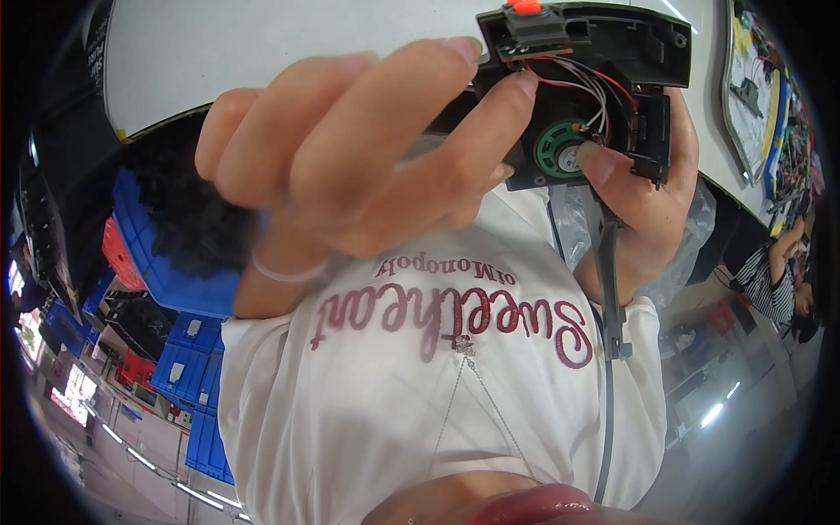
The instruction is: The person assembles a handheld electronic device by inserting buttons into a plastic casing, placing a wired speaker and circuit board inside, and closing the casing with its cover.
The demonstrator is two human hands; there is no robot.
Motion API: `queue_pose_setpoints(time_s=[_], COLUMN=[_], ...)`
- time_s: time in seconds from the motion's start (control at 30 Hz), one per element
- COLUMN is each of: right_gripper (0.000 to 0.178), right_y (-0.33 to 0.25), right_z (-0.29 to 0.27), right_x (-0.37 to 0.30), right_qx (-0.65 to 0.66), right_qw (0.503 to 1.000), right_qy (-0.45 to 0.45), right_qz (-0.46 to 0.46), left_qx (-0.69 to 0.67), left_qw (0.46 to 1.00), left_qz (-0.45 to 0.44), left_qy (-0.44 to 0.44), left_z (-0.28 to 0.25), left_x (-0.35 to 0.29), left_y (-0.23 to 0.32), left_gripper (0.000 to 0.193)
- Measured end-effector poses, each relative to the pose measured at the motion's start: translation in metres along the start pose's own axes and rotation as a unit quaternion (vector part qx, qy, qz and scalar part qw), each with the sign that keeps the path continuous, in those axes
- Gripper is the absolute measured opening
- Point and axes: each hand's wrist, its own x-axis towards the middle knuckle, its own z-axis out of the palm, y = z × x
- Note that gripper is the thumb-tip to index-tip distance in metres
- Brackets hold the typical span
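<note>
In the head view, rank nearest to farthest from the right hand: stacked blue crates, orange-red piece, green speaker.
1. Green speaker: at the right hand, by its thumb.
2. Orange-red piece: atop the black housing.
3. Stacked blue crates: far left.

Over there a white tabletop (262,52) stretches wide, its front edge dark, and toward its right end lies a pale, dark-rimmed panel (730,105) bearing a small black piece (748,93), near jumbled wires (794,131).

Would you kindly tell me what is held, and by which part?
The right hand holds the black housing by its right side, thumb at the speaker; whether the left hand grips is unclear.
</note>
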Motion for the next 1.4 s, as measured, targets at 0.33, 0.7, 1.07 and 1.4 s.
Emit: queue_pose_setpoints(time_s=[0.33, 0.7, 1.07, 1.4], right_gripper=[0.080, 0.075, 0.075, 0.073], right_y=[0.004, 0.004, -0.005, -0.001], right_z=[-0.004, 0.002, 0.011, 0.011], right_x=[-0.005, -0.006, -0.011, -0.011], right_qx=[-0.007, -0.083, -0.107, -0.112], right_qw=[1.000, 0.996, 0.994, 0.993], right_qy=[-0.008, -0.040, 0.001, -0.025], right_qz=[-0.006, -0.009, 0.023, -0.020], left_qx=[-0.500, -0.514, -0.522, -0.534], left_qw=[0.734, 0.716, 0.698, 0.681], left_qz=[-0.458, -0.471, -0.490, -0.502], left_qy=[0.026, 0.021, 0.018, 0.016], left_z=[-0.005, 0.002, 0.001, 0.002], left_x=[0.005, 0.004, 0.000, 0.001], left_y=[0.035, 0.039, 0.037, 0.042], left_gripper=[0.060, 0.063, 0.065, 0.067])
